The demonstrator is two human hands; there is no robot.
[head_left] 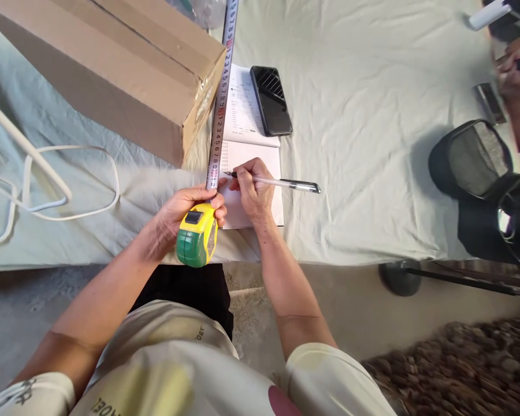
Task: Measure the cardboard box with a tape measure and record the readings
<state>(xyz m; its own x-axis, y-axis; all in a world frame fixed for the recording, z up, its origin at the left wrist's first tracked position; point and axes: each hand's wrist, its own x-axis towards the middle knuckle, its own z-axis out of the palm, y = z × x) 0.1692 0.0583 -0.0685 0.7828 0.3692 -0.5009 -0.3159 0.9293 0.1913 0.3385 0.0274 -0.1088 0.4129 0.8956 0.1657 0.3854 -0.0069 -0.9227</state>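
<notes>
Yellow-and-green plastic tape measure (197,237), right at the table's front edge, and I've got the left hand (188,205) gripping it at its mouth, fingers around the start of the blade! Out runs that white steel blade (219,115) with black and red numerals, straight away from the left hand, lying over the left edge of an open white paper notebook (253,214). Just right of the blade, my feed shows the right hand (256,188) closed around a slim clear-and-black pen (286,184), its tip beside a written column; whether it's touching paper, I can't tell. Beyond the right hand, a black glass-fronted phone (271,101) rests on the upper page. Left of the blade sits a brown cardboard box (125,75), and farther left, a looped white cable (80,147) on the pale, wrinkled cloth (346,173).
</notes>
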